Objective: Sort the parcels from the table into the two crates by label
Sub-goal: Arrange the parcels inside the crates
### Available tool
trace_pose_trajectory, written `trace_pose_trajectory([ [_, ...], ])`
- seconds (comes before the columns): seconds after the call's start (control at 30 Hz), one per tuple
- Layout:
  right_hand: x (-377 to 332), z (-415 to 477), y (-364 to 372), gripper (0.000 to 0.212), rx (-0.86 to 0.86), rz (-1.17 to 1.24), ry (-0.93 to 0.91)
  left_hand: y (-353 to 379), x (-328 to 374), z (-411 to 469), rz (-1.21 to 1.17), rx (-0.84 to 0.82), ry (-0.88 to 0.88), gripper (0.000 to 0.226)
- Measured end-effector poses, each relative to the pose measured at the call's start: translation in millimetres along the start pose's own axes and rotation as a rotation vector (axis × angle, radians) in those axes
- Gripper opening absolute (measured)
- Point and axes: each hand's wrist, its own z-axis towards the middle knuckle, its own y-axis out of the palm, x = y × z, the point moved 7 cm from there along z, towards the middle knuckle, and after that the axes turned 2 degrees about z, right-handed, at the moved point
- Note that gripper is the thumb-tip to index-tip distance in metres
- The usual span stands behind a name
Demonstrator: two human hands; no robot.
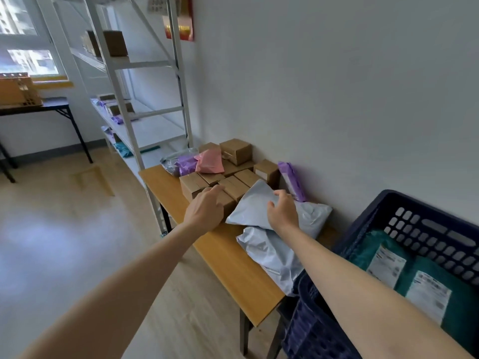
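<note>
Two hands logged over table (220, 251). Right hand (282, 211), 3 o'clock of carton cluster (230, 183), gripping upper edge of grey mailer (252, 207), tilted up off second mailer (272, 252), probably to read its label. Left hand (204, 208) at 9 o'clock, fingers bent over cluster's near corner; gripping or steadying, cannot tell. Blue crate (427, 226) at 4 o'clock, teal parcels (464, 301) inside, labels up.
</note>
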Motion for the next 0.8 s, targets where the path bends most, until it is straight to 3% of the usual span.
trace_pose_trajectory([
  [0.47,51,92,62,0.04,0.024,-0.07,0.254,70,-53,132,0.026,-0.166,0.122,0.049],
  [0.8,89,90,86,0.04,0.225,-0.09,0.596,131,-64,207,-0.029,-0.419,0.371,0.039],
])
